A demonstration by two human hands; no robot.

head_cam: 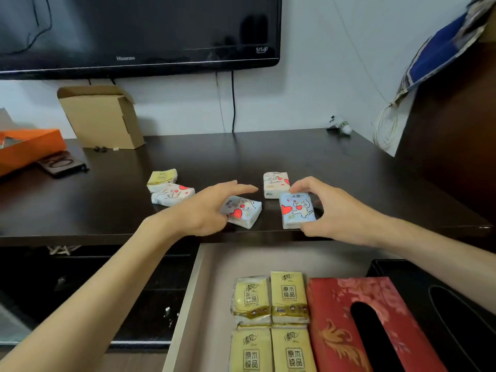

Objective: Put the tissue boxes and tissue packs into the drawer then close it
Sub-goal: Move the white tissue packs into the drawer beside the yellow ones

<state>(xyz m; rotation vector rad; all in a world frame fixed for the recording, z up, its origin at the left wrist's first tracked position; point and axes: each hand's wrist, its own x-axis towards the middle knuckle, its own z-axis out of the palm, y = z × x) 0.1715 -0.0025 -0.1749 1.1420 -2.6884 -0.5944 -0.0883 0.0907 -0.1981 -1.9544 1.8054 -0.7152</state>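
Observation:
On the dark desk near its front edge, my left hand (pixel 206 210) grips a blue tissue pack with red hearts (pixel 245 212). My right hand (pixel 332 210) holds a second blue heart pack (pixel 296 210), tilted up on the desk. A white heart pack (pixel 275 183) lies just behind it. To the left lie a yellow pack (pixel 162 178) and another white heart pack (pixel 173 194). Below, the open drawer (pixel 212 277) holds several yellow tissue packs (pixel 288 296), a red tissue box (pixel 370 326) and a black tissue box (pixel 456 304).
A cardboard box (pixel 102 116) stands at the back left by an orange box (pixel 26 149) and a dark phone case (pixel 63 163). A TV (pixel 139 33) hangs above. A bag (pixel 434 57) and dark cabinet sit at the right.

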